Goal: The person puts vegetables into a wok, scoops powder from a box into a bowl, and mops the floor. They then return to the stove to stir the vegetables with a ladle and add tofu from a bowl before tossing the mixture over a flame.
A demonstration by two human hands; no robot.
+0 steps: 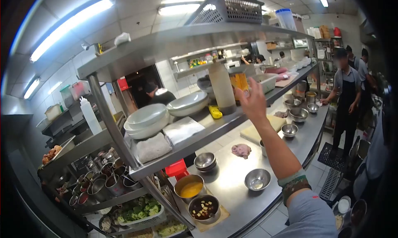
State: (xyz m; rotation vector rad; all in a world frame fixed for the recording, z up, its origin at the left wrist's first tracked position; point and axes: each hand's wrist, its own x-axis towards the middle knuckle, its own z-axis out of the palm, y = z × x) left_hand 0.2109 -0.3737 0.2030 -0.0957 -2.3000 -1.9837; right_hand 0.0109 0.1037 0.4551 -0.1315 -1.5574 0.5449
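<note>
My right hand is raised at the edge of the steel shelf, fingers apart and holding nothing that I can see. Just left of it stands a tall translucent container, dark at its base. Behind the fingers is an orange-yellow box. A small yellow object lies by the container's foot. Further left are stacked white bowls, a folded cloth and a white bowl. Under my forearm, a piece of raw meat and a metal bowl rest on the steel counter. My left hand is out of view.
Pots of yellow liquid and dark sauce with pale cubes stand at the counter's near end. A broccoli basket sits at lower left. A grey crate tops the upper shelf. A person in an apron stands at right.
</note>
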